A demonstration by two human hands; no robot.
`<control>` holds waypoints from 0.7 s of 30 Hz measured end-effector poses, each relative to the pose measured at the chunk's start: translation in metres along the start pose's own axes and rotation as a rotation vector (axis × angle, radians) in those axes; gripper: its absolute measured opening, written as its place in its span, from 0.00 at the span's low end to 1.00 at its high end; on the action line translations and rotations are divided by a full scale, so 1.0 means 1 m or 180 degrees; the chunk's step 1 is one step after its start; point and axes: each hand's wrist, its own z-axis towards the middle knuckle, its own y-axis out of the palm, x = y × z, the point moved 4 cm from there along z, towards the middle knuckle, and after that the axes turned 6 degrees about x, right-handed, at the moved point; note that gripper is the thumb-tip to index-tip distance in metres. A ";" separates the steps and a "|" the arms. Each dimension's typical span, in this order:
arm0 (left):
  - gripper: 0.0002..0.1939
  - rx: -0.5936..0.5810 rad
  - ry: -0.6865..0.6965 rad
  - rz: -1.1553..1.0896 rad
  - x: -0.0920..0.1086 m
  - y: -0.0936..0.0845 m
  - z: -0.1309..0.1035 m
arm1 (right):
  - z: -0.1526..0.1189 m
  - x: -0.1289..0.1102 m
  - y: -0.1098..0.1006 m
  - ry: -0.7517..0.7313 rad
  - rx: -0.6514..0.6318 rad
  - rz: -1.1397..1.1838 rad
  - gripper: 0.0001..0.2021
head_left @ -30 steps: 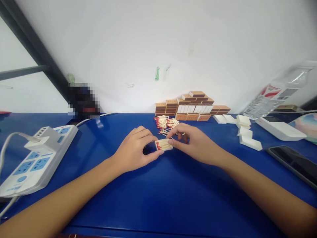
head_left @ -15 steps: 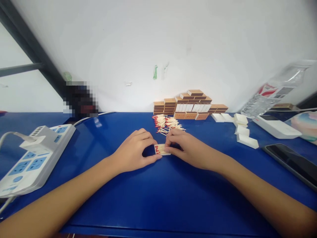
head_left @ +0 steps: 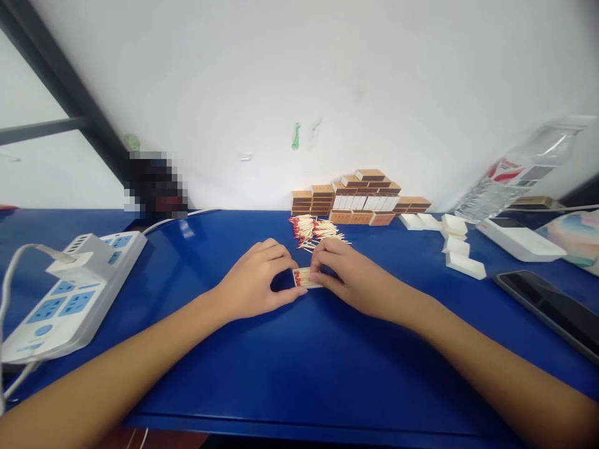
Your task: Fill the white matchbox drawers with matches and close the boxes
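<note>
Where blue tabletop (head_left: 299, 368) meets white wall (head_left: 327, 75), matchboxes (head_left: 360, 202) stand | left grip (head_left: 255, 280) clamped on tray (head_left: 315, 286) | right grip (head_left: 358, 274) unclear

Left arm (head_left: 154, 350): slants inward from the table's (head_left: 327, 374) near left corner.
Right arm (head_left: 472, 346): slants inward from the near right.
Left hand (head_left: 256, 279): thumb and index parted, C-shaped.
Right hand (head_left: 358, 275): fingers curled, tips near thumb.
</note>
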 end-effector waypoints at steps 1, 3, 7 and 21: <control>0.14 0.0059 0.0000 0.0053 0.000 -0.003 0.000 | 0.001 0.000 -0.005 -0.0073 0.0161 -0.0001 0.08; 0.15 0.0209 -0.0041 0.0190 -0.001 -0.008 0.002 | 0.003 0.000 -0.017 -0.0167 0.0602 -0.0069 0.08; 0.15 0.0173 -0.0013 0.0168 0.000 -0.011 0.002 | 0.005 0.008 -0.035 -0.0091 0.1244 -0.0329 0.08; 0.15 0.0065 -0.0071 0.0035 0.000 -0.008 0.002 | 0.004 0.040 -0.016 0.0352 0.0739 -0.0774 0.08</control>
